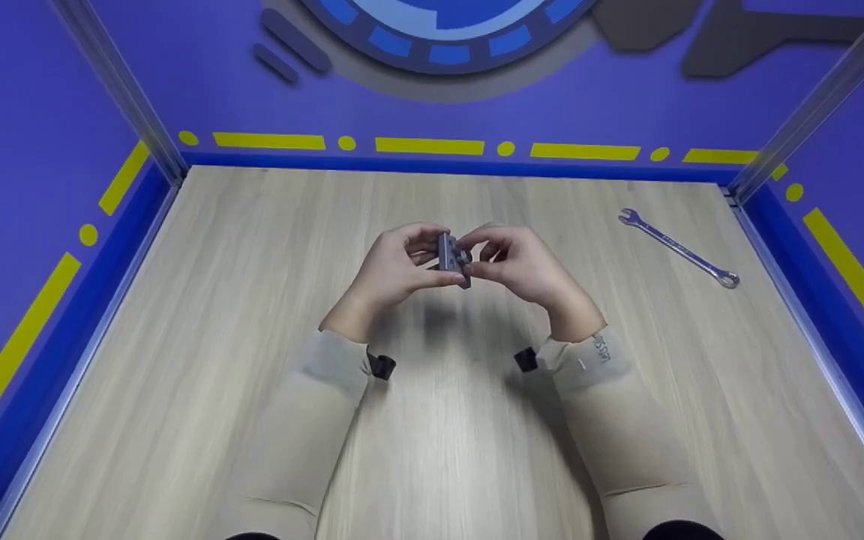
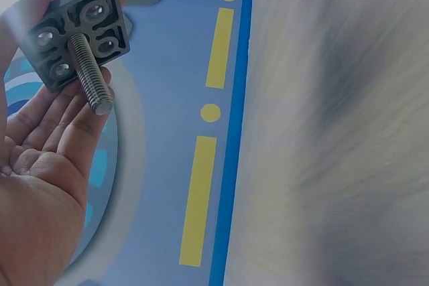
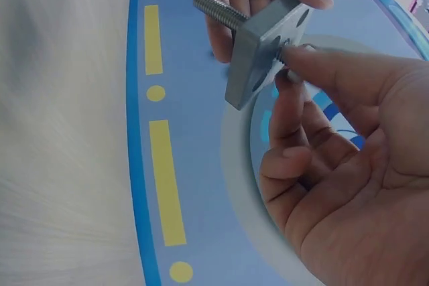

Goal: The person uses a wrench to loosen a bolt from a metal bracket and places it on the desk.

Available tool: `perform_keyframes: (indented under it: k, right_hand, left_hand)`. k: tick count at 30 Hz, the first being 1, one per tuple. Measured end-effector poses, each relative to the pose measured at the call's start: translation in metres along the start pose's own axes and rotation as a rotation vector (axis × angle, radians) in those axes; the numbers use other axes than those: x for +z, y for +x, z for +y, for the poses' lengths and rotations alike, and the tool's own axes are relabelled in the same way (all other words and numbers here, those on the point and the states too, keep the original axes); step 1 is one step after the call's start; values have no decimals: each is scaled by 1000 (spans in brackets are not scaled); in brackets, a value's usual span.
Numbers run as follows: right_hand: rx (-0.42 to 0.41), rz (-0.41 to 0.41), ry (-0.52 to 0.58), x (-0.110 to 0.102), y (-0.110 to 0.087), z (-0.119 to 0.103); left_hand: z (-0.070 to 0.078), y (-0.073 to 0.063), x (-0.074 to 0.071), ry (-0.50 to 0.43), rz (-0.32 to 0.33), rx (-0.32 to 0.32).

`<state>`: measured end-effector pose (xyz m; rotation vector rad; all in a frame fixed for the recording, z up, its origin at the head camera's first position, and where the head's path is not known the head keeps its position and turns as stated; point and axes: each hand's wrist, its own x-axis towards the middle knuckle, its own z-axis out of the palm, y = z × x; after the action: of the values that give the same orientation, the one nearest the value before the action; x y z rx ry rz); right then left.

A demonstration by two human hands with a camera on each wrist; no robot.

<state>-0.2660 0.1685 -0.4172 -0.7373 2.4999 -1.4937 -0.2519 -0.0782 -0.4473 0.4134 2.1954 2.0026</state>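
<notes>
Above the middle of the table, my left hand [image 1: 393,262] grips a square grey mounting plate [image 1: 446,253] by its edges, thumb on the near side and fingers on the far side. In the left wrist view the plate's ribbed face shows several corner holes, and a threaded bolt [image 2: 92,77] sticks out of its centre. My right hand [image 1: 528,264] pinches the bolt's head end with thumb and forefinger, against the plate's smooth face [image 3: 253,66]. Those fingertips partly hide the head. The other right fingers are loosely bent below in the right wrist view.
A combination wrench [image 1: 678,249] lies on the right part of the wooden table [image 1: 199,315]. Blue panels [image 1: 432,112] with yellow marks stand behind and on both sides, framed by metal profiles [image 1: 814,97].
</notes>
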Motion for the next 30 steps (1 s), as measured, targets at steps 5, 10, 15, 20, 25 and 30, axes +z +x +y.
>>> perform_keyframes:
  k: [5, 10, 15, 20, 25, 30]
  right_hand:
    - [100, 71, 60, 0, -3, 1]
    - [226, 153, -3, 5, -2, 0]
    - [200, 191, -33, 9, -1, 0]
    - [120, 146, -6, 5, -2, 0]
    - [36, 103, 43, 1, -5, 0]
    - [-30, 94, 143, 1, -5, 4]
  left_hand:
    - [-2, 0, 6, 5, 16, 13]
    - [-4, 1, 12, -24, 51, 65]
    - [-6, 3, 17, -45, 63, 87]
    - [-8, 2, 18, -52, 71, 85]
    - [-10, 3, 18, -86, 72, 87]
    - [-11, 4, 18, -186, 58, 67]
